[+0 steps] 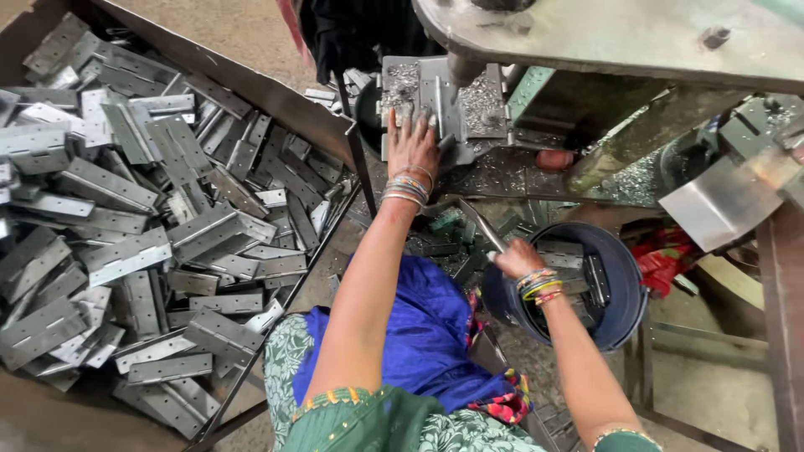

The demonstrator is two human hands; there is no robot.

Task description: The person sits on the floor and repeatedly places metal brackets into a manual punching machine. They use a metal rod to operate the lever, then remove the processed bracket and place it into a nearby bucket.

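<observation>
Metal workshop, concrete floor, seen from above. A big rusty sheet-metal tray (276,92) fills the left side, heaped w/ grey steel hinges (134,251) — too many to count, easily dozens, lying every which way. Top centre sits 1 press machine (603,38) w/ a grey die block (435,96) under its ram, metal shavings scattered over it and the bed beside.

The person has 2 hands in view, each wrist stacked w/ several coloured bangles. Left hand (412,142) lies flat, fingers spread wide, fingertips on the die block; holds nothing that can be seen. Right hand (517,258) is closed around the end of 1 thin metal rod (477,222), just at the rim of 1 dark blue bucket (624,285) — a few hinges inside the bucket, approx 3–4 visible. Blue cloth (427,326) covers the lap between the arms.
</observation>
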